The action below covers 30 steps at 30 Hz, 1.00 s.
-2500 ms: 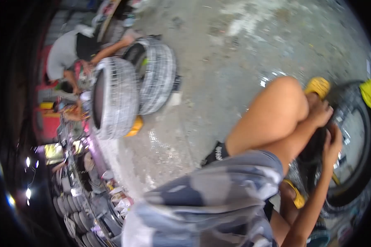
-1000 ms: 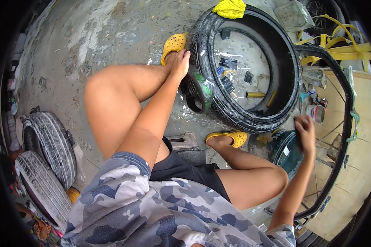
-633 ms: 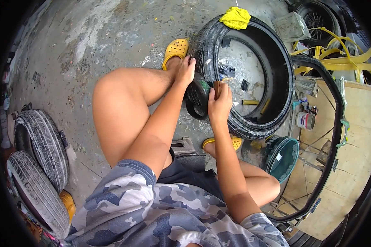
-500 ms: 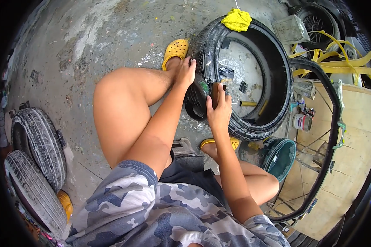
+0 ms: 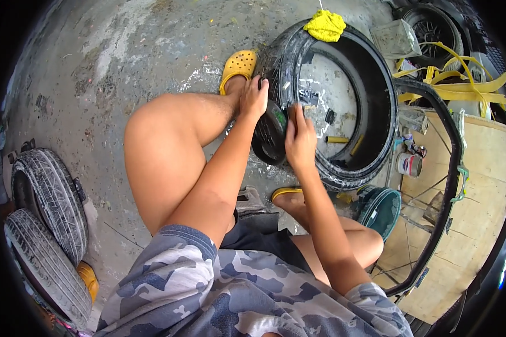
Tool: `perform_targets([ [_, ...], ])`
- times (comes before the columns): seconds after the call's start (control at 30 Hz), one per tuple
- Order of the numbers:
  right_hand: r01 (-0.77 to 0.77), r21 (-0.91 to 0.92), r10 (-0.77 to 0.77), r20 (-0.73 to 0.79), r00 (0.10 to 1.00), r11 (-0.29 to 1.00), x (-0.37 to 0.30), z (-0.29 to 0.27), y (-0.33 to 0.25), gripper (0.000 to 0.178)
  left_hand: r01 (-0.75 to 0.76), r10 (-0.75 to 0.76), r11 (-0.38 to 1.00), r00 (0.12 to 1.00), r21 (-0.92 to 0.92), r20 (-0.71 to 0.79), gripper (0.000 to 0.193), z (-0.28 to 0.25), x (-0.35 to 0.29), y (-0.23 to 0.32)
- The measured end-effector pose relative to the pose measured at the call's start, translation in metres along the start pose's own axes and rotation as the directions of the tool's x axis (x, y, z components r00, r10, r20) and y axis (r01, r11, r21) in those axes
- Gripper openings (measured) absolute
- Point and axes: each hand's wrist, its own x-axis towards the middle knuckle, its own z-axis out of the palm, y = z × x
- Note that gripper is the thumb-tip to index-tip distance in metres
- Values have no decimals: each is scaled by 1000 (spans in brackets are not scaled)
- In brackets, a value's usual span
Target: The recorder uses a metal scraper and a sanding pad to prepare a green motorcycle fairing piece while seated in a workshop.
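A large black tyre [image 5: 343,106] lies flat on the grey concrete floor [image 5: 123,62], just ahead of the seated person's knees. Its tread is worn and dusty, streaked with pale scuffs, and the near sidewall bulges toward the person where a dark, glossy flap of rubber [image 5: 269,135] folds outward. Inside the ring, on the bare floor, lie a few small bits, among them a short yellow stick [image 5: 337,139]. A yellow rag [image 5: 326,25] sits on the far rim.

The left hand [image 5: 254,96] rests on the tyre's near outer edge, fingers spread and pressed flat against the tread, not closed around anything. The right hand [image 5: 301,140] lies on the near rim beside the rubber flap, fingers together and curled over the edge; whether it pinches something small cannot be told.

A yellow clog [image 5: 237,66] touches the tyre's left side. To the right stand a small tin [image 5: 409,164] and a teal basin [image 5: 381,205]. Two more tyres [image 5: 48,224] lean well apart at the left.
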Motion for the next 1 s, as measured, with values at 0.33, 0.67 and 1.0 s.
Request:
perform_targets([
  [0.33, 119, 134, -117, -26, 993, 984, -5, -4, 16, 42, 64, -65, 997, 998, 53, 23, 61, 0, -2, 1],
  [0.67, 160, 194, -171, 39, 984, 968, -19, -12, 29, 49, 65, -66, 997, 998, 30, 24, 63, -3, -4, -1],
  [1.0, 181, 211, -213, 135, 968, 961, -19, -18, 25, 44, -35, 26, 996, 995, -82, -98, 55, 4, -1, -13],
])
